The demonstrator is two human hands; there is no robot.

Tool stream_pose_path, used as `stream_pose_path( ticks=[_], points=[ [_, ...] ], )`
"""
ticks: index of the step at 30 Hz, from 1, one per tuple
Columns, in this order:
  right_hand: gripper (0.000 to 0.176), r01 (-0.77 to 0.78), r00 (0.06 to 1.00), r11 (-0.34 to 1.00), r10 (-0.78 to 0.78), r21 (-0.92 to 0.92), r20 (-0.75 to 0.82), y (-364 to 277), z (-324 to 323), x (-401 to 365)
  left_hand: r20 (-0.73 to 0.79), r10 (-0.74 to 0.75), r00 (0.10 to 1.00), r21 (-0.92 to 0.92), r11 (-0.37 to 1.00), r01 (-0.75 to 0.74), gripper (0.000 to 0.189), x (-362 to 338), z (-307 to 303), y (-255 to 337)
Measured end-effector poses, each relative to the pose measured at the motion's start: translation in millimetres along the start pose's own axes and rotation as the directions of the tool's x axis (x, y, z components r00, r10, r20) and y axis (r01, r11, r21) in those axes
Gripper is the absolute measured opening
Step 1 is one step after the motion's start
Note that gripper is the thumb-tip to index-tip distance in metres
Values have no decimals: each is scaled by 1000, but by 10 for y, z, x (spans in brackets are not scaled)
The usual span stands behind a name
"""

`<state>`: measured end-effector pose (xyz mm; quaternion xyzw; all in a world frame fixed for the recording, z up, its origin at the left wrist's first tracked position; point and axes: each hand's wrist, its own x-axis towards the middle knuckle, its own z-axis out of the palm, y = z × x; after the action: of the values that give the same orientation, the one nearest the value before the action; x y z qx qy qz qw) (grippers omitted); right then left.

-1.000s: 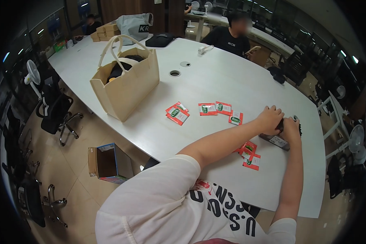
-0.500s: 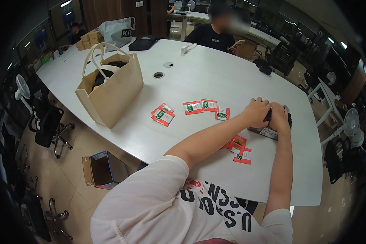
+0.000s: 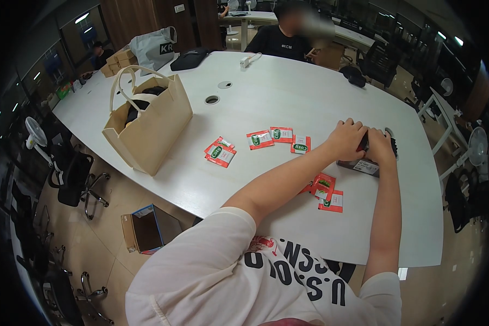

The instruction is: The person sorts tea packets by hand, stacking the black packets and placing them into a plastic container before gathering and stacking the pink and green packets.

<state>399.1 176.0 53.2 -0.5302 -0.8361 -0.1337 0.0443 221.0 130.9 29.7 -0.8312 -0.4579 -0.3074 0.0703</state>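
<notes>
Over a dark box (image 3: 360, 167) on the right of the table, my left hand (image 3: 348, 139) and my right hand (image 3: 380, 145) are side by side with curled fingers. Between them shows a bit of something black and red (image 3: 364, 144); I cannot tell what it is. My fingers cover most of the box's top, while a pale label shows on its near side. Behind my right hand, a black ridged edge (image 3: 395, 148) sticks out. Red and white Cozy sachets (image 3: 260, 139) lie in a row left of my hands, and another group of sachets (image 3: 331, 201) overlaps below my left forearm.
More sachets (image 3: 220, 152) lie near a cream tote bag (image 3: 155, 127) on the left. Cable holes (image 3: 212, 100), a white charger (image 3: 245, 62) and black pouches (image 3: 190, 59) are farther back. A person (image 3: 288, 41) sits across the table. An opened carton (image 3: 149, 228) stands on the floor.
The view has shifted slightly, moving the near table items rightward in frame. Both hands stay at the dark box, and a red patch now shows between them. The sachets lie as before.
</notes>
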Motion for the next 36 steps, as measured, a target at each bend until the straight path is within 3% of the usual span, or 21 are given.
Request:
stream_pose_path(
  ticks=[5, 10, 12, 16, 24, 25, 31, 36],
  points=[
    [65, 22, 993, 996, -32, -89, -114, 37, 79, -58, -5, 0, 1000, 9, 1000, 0, 69, 6, 0, 21],
    [53, 2, 996, 996, -11, -93, -91, -21, 22, -65, -20, 13, 1000, -27, 1000, -13, 65, -2, -5, 6],
    [61, 23, 998, 998, -26, -54, -58, 2, 11, -86, -17, 21, 1000, -29, 999, -22, 65, -1, -9, -3],
    [58, 21, 984, 998, -31, -59, -176, 47, 180, -52, -23, 34, 999, -36, 999, -35, 69, -4, -14, -1],
    [69, 78, 987, 996, -82, -39, -139, 110, 85, -86, 37, 19, 999, -15, 1000, -19, 76, 19, -53, 28],
    [78, 66, 993, 998, -68, -22, -101, 109, 13, -93, 37, 17, 999, -14, 1000, -17, 77, 19, -47, 26],
    [87, -8, 998, 1000, 8, -4, -69, 190, -81, -108, 67, -19, 998, 32, 999, 17, 86, 27, -74, 63],
    [84, -53, 997, 996, 57, 70, -56, 198, -237, -138, 27, -107, 994, 63, 992, 105, 84, 138, -577, 96]
  ],
)
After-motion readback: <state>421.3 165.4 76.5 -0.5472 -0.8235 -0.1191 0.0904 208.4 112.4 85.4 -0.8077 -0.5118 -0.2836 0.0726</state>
